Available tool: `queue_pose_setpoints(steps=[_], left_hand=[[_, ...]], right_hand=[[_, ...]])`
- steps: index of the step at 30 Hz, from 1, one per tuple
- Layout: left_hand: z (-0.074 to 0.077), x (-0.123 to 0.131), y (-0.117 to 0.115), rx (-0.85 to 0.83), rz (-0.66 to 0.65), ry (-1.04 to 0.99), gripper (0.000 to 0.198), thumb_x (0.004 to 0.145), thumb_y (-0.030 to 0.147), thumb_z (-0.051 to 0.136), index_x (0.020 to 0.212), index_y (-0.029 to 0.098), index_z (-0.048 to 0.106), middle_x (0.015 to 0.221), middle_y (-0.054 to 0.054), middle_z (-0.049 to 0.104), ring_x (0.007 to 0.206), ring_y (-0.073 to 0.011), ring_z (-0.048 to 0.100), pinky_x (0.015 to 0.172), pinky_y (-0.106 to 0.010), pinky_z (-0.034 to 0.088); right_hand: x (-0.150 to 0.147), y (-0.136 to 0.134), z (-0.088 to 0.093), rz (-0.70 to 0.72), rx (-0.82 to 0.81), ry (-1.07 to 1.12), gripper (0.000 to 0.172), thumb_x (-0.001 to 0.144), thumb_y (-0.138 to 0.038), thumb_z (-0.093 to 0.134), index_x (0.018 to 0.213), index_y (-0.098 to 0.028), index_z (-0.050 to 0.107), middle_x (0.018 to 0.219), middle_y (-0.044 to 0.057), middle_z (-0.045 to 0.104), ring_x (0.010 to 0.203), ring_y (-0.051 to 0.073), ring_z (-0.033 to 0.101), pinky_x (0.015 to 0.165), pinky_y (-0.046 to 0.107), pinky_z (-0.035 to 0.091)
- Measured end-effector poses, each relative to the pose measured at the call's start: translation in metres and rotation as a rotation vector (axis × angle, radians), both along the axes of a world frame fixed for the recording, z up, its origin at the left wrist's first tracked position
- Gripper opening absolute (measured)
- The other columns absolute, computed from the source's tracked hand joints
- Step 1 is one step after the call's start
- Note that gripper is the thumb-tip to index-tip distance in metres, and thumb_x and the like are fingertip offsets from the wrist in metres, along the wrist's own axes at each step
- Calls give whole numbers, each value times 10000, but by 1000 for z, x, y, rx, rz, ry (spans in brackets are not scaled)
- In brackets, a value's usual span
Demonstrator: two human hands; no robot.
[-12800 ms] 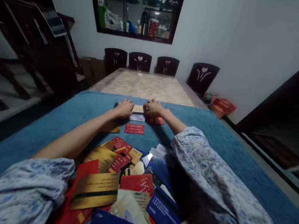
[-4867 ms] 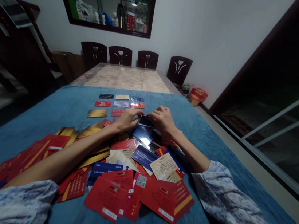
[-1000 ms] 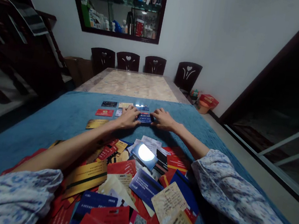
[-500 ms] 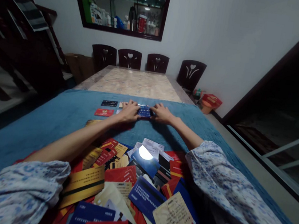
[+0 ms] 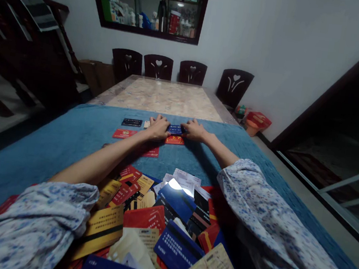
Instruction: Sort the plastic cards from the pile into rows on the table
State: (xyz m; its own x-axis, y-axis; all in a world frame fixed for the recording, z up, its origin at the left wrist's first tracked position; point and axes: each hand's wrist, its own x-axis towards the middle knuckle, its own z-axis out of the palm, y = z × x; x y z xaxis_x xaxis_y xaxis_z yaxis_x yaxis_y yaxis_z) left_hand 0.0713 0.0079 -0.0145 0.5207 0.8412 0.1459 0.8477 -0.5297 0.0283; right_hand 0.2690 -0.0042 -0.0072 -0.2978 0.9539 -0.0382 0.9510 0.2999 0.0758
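Left hand (image 5: pixel 158 128) and right hand (image 5: pixel 195 131) are gripping the ends of the blue card (image 5: pixel 175 129), laying it on the worktop's blue cloth (image 5: pixel 66 137), far row, just beyond a red card (image 5: pixel 174 140). Squaring it up looks needed before letting go.

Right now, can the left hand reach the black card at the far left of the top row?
Probably yes: the left hand lies close beside the black card, and only a flat pale card lies between them.
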Motion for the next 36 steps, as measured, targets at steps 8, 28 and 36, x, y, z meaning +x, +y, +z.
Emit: queue_pose_setpoints(steps=[8,28,36], left_hand=[[-2,6,21,-19,28,43,315,857,297,590,1120,176,714,1333,-178,603,1336,-420,403,1031,-622,365],[-4,11,38,-104,55,110,304,810,292,610,1076,208,730,1330,-166,618,1369,-425,397,1043,-684,369],[-3,16,36,-145,112,96,373,783,220,584,1133,215,712,1419,-171,562,1403,-415,383,1068,-706,355]], right_hand=[[-5,21,-3,-55,-41,0,519,936,-369,576,1440,-250,561,1468,188,527,1384,403,404,1007,536,466],[-9,43,-4,-56,-93,-13,531,828,-312,619,1349,-219,664,1416,166,596,1247,324,574,961,397,522],[-10,46,-6,-60,-83,-6,505,819,-311,644,1316,-237,692,1408,143,612,1245,320,584,964,381,525]])
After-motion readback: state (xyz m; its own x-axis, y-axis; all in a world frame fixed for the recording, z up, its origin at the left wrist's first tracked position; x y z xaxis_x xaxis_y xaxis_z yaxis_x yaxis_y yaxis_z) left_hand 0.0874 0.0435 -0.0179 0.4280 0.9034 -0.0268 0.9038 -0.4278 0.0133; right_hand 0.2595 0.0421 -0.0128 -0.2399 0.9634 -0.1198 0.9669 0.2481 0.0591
